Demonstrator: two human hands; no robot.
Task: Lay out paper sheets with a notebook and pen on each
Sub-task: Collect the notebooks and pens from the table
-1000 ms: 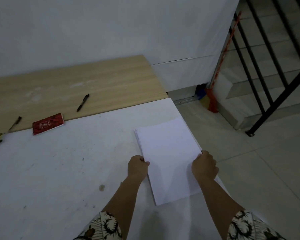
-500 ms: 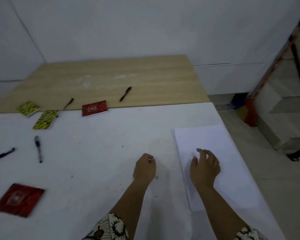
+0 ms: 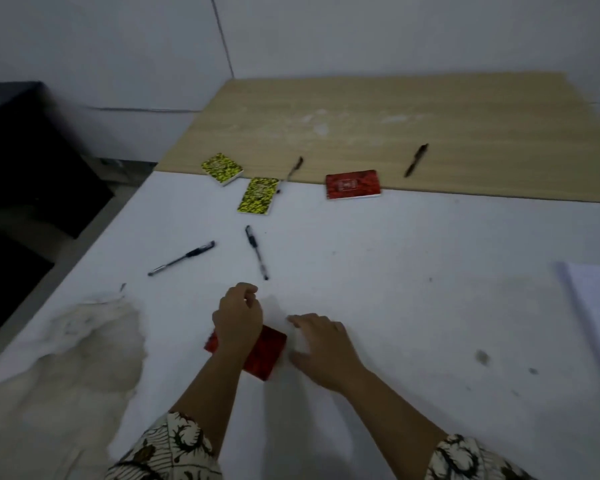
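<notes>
Left hand (image 3: 238, 320) is hovering with fingers loosely curled, gripping nothing, over the near red notebook (image 3: 264, 353) lying on the white table (image 3: 395, 258). Right hand (image 3: 321, 344) is spreading open just beside it. Paper stack (image 3: 596, 306) is sitting far right.

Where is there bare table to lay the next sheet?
Free: the white stretch between the right hand and the paper stack, below the far red notebook. Crowded: upper left, around the pens and yellow notebooks.
</notes>
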